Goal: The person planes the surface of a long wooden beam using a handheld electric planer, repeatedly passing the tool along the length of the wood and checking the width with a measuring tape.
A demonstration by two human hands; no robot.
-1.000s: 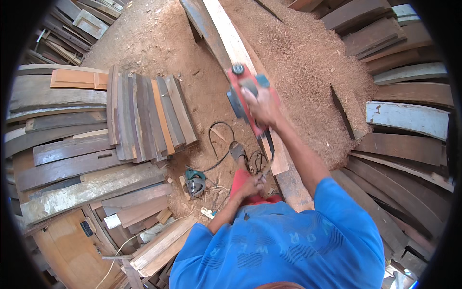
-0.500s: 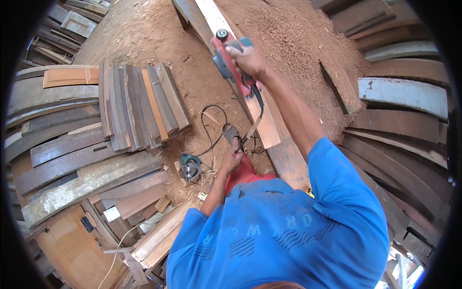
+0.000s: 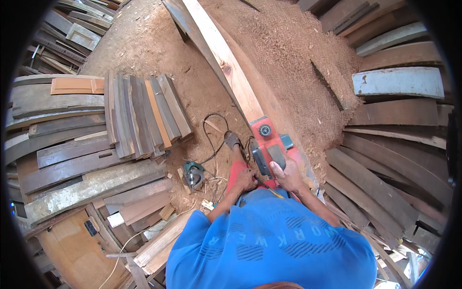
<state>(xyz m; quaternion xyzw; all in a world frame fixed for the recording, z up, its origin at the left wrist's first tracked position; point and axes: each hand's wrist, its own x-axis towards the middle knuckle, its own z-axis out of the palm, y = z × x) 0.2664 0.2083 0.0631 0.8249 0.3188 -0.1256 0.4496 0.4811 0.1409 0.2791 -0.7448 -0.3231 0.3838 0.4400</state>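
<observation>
My right hand [image 3: 287, 174] is wrapped round the rear handle of a red and grey electric planer [image 3: 263, 123]. The planer sits at the near end of a long pale wooden board [image 3: 219, 55], close to my body. A knot shows in the board, which lies lengthwise on a darker bench beam [image 3: 204, 53]. To the left of the planer, my left hand [image 3: 247, 180] is closed on the planer's black power cord [image 3: 251, 150], low over my red trouser leg. The planer's underside and the board's near end are hidden.
Left of my foot, a green and silver power tool [image 3: 193, 176] lies on the shavings. Stacked planks [image 3: 139, 113] fill the left side. More old boards [image 3: 394, 113] line the right, beside a heap of wood shavings [image 3: 288, 58]. A black cord [image 3: 206, 127] loops near my sandal [image 3: 232, 139].
My right hand has drawn the planer back along the board from the far part to the near end. My left hand has shifted slightly right and nearer my body.
</observation>
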